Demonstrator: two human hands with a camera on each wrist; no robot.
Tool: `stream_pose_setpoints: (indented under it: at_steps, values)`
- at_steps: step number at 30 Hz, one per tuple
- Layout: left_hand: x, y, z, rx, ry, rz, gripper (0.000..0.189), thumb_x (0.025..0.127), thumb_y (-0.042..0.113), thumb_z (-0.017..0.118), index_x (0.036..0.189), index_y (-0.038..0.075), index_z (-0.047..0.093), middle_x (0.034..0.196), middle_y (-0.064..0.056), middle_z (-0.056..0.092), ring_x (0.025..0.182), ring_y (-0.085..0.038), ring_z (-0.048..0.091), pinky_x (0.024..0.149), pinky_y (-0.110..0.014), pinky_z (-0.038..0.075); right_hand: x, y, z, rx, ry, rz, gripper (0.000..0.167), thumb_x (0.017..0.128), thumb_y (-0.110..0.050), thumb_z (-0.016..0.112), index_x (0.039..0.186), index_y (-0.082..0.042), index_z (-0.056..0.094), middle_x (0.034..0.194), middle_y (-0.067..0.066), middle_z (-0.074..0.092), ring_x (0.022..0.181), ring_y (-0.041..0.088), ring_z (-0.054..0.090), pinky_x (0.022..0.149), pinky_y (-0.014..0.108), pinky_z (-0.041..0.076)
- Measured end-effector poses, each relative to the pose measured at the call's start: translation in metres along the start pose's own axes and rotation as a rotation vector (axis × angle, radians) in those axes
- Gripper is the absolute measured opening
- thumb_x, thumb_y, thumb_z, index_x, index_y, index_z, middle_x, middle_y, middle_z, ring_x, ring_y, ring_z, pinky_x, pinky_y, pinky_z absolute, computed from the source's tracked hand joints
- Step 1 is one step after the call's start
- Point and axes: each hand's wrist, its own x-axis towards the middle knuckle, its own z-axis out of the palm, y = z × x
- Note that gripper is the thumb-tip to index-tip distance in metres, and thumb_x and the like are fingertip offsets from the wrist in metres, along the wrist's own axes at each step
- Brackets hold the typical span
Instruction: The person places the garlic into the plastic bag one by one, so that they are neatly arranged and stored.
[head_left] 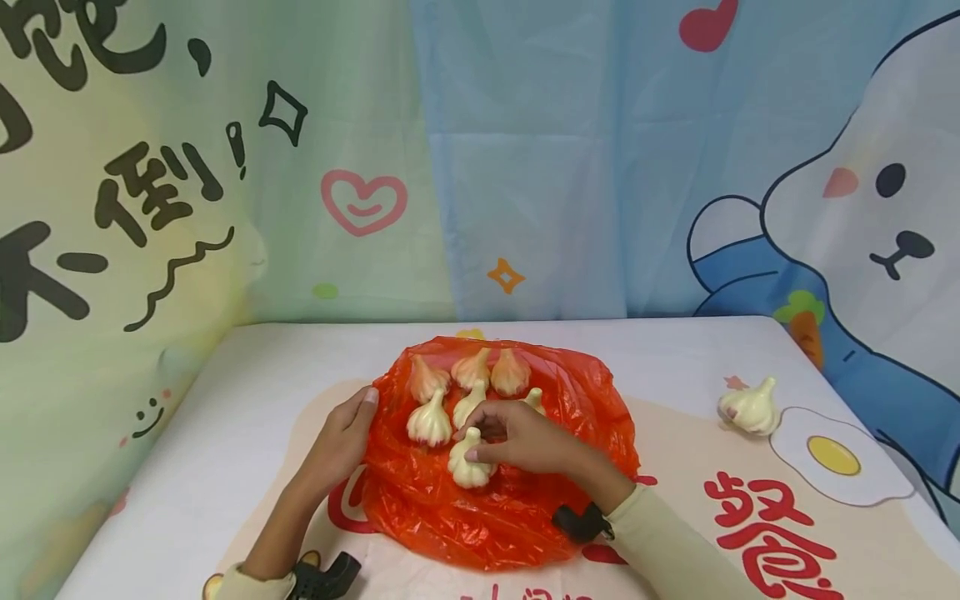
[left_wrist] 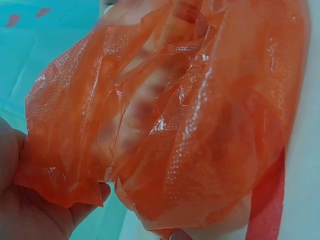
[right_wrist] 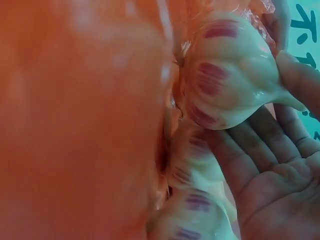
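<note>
A thin orange-red plastic bag [head_left: 480, 525] lies spread on the table with several garlic bulbs in it. Bulbs toward the back, such as one garlic bulb [head_left: 511, 372], look tinted by the plastic, while a paler garlic bulb [head_left: 430, 421] shows uncovered. My left hand [head_left: 341, 437] pinches the bag's left rim, and its fingers are partly behind the plastic in the left wrist view. Between thumb and fingers, my right hand [head_left: 521, 437] holds a white garlic bulb [right_wrist: 235, 75] with purple marks, at the bag's opening. More bulbs sit close beside it in the right wrist view.
A lone garlic bulb [head_left: 752, 408] lies on the right of the table, beside a printed fried egg [head_left: 798, 467]. The white table [head_left: 285, 358] bears a printed cloth. Behind it hangs a patterned curtain [head_left: 525, 192].
</note>
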Motion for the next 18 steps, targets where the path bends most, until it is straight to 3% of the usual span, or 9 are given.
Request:
stream_pose_setpoints:
  at_steps: [7, 12, 18]
  values:
    - [0.0002, 0.0009, 0.0003, 0.009, 0.004, 0.006, 0.05, 0.106, 0.043, 0.033, 0.14, 0.01, 0.048, 0.124, -0.012, 0.06, 0.1, -0.027, 0.059, 0.087, -0.04, 0.054, 0.0028, -0.0002, 0.004, -0.036, 0.029, 0.032, 0.024, 0.088, -0.016, 0.074, 0.106, -0.005, 0.061, 0.101, 0.0, 0.065, 0.102, 0.015, 0.063, 0.09, 0.031, 0.052]
    - [0.0004, -0.0015, 0.0004, 0.01, 0.003, 0.009, 0.05, 0.106, 0.042, 0.033, 0.14, 0.009, 0.049, 0.123, -0.012, 0.059, 0.101, -0.027, 0.058, 0.09, -0.042, 0.052, 0.0018, 0.0015, 0.0049, 0.005, -0.005, 0.032, 0.031, 0.091, -0.015, 0.071, 0.116, -0.002, 0.06, 0.114, 0.01, 0.063, 0.112, 0.024, 0.06, 0.096, 0.037, 0.049]
    - [0.0006, -0.0017, 0.0011, 0.002, -0.004, 0.025, 0.05, 0.106, 0.04, 0.032, 0.141, 0.008, 0.047, 0.125, -0.013, 0.059, 0.104, -0.027, 0.058, 0.092, -0.043, 0.051, -0.003, 0.0071, 0.0049, -0.032, -0.004, 0.05, 0.044, 0.091, -0.015, 0.071, 0.129, 0.001, 0.054, 0.126, 0.014, 0.059, 0.118, 0.031, 0.057, 0.096, 0.042, 0.048]
